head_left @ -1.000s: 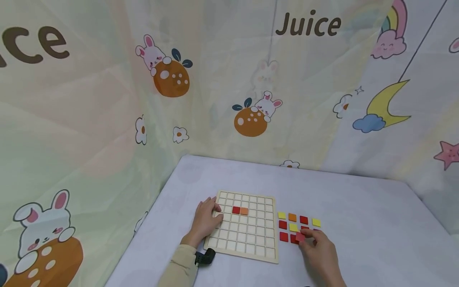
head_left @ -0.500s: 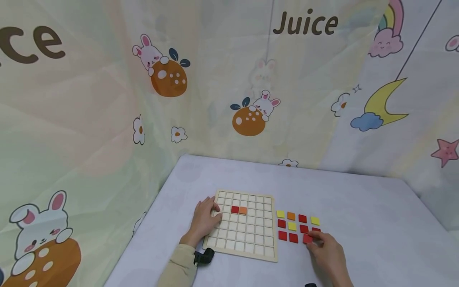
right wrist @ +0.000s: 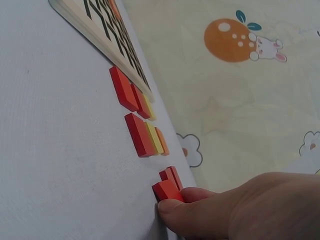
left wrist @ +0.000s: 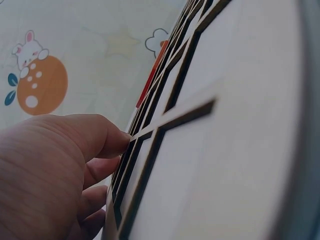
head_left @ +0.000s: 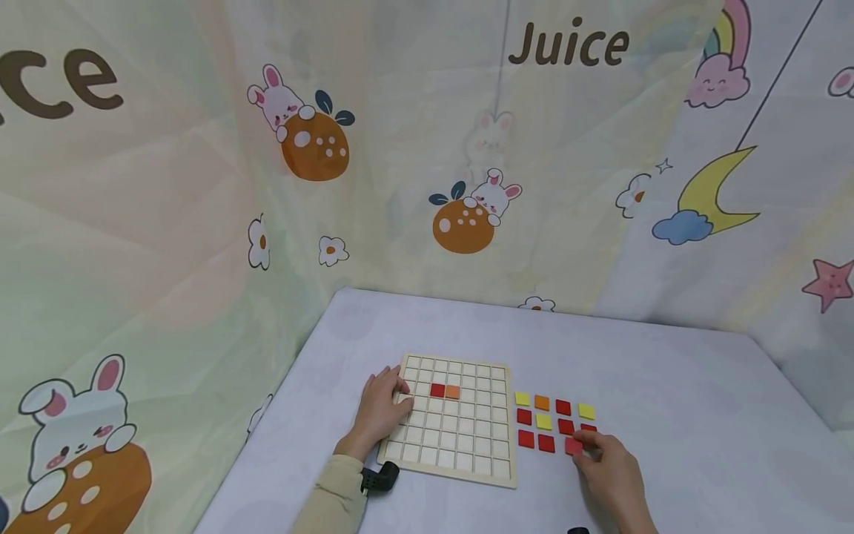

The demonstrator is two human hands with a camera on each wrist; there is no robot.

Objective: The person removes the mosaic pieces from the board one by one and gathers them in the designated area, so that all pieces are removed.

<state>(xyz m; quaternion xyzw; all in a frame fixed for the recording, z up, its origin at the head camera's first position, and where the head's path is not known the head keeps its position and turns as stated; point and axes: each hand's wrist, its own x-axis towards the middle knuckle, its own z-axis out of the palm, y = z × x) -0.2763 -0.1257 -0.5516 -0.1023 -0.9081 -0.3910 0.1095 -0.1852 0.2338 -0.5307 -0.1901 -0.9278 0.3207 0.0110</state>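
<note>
My left hand (head_left: 382,408) grips the left edge of a pale wooden grid board (head_left: 460,476), thumb on the frame and the other fingers curled along its side in the left wrist view. One red tile (head_left: 437,390) and one orange tile (head_left: 453,391) sit side by side in the board's cells. Right of the board, my right hand (head_left: 614,475) pinches a red tile (right wrist: 167,191) between thumb and index finger. This tile is at the right of the front row of loose tiles, low at the tabletop; whether it touches the cloth, I cannot tell.
Loose tiles stand in rows beside the board: yellow tiles (head_left: 543,422), an orange tile (head_left: 542,403) and several red tiles (head_left: 525,439). One red tile (head_left: 588,427) is partly hidden by my right fingers. White cloth covers the table (head_left: 700,415); a printed curtain (head_left: 394,148) hangs behind.
My right hand has moved right with the red tile, from over the front row's second tile to the spot beside it, then stayed nearly still. The left hand keeps its place.
</note>
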